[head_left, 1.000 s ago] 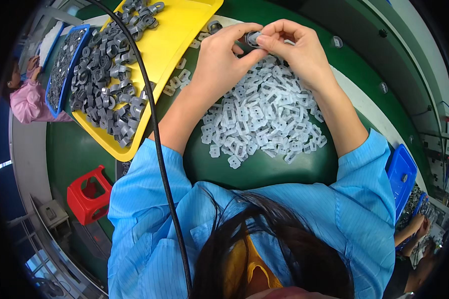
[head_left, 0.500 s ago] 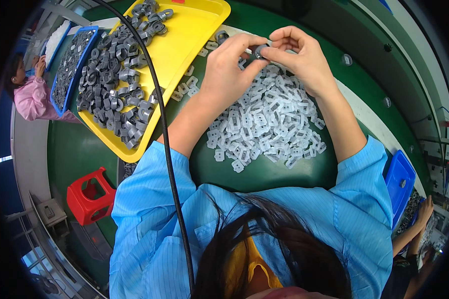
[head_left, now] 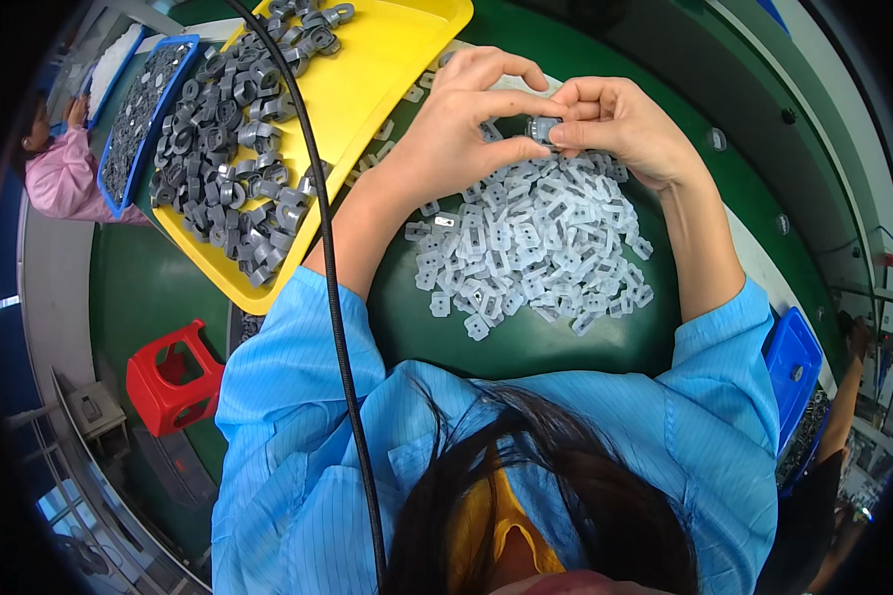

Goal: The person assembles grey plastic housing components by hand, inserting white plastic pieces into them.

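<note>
Between the fingertips of both hands, above the far side of a pile, is a small grey plastic ring-shaped part (head_left: 543, 128). My left hand (head_left: 468, 117) pinches it from the left with thumb and forefinger, the other fingers arched above. From the right, the thumb and curled fingers of my right hand (head_left: 620, 129) close on the same part. Fingertips cover much of it, so I cannot tell whether a second piece is fitted to it. Below the hands lies a heap of small translucent white plastic clips (head_left: 531, 253) with slots and holes.
To the left, a yellow tray (head_left: 367, 84) carries many loose grey rings (head_left: 233, 114). Past it is a blue tray (head_left: 191, 48) of small grey pieces. A black cable (head_left: 329, 268) crosses the view. Co-workers sit left and right; a red stool (head_left: 174, 382) and blue bin (head_left: 794, 367) flank me.
Both hands have come slightly nearer and rightward with the grey ring part between them. The part has turned, its round opening no longer facing me. The right fingers are more tightly curled.
</note>
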`<action>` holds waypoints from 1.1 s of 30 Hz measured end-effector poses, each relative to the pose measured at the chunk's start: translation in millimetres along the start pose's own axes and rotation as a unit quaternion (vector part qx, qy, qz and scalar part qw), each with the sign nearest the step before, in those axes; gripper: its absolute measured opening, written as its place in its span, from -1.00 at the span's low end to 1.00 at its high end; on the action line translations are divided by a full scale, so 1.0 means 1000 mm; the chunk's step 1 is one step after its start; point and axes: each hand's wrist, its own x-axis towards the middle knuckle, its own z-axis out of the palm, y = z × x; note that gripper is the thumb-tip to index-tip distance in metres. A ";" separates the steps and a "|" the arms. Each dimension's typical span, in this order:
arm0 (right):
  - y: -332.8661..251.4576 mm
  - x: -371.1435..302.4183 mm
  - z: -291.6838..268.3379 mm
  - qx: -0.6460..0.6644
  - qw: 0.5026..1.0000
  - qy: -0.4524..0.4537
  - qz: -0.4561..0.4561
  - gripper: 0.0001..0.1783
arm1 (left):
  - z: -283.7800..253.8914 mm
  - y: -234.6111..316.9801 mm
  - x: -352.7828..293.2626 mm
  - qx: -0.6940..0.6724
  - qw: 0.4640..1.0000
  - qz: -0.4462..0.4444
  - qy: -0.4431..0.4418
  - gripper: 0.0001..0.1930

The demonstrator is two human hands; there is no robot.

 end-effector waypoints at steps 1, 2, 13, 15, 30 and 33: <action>-0.001 -0.001 0.003 -0.041 0.999 0.019 -0.003 -0.85 | 0.002 -0.001 -0.002 0.010 1.000 0.006 0.005 -0.58; -0.002 -0.002 0.006 -0.081 0.996 0.037 -0.007 -0.85 | 0.003 -0.002 -0.003 0.012 1.000 0.004 0.007 -0.58; 0.020 0.004 -0.028 0.202 0.972 -0.112 -0.033 -0.86 | 0.023 0.024 0.005 0.065 0.996 0.019 0.063 -0.57; 0.020 0.006 -0.031 0.155 0.987 0.001 -0.032 -0.84 | 0.013 0.015 0.004 0.166 0.985 0.004 0.037 -0.61; 0.025 0.027 -0.019 -0.365 0.850 0.332 -0.182 -0.82 | -0.011 -0.036 0.007 0.435 0.899 -0.039 0.032 -0.87; 0.017 0.038 0.016 -0.495 0.807 0.250 -0.200 -0.77 | -0.009 -0.035 0.006 0.436 0.899 -0.028 0.022 -0.89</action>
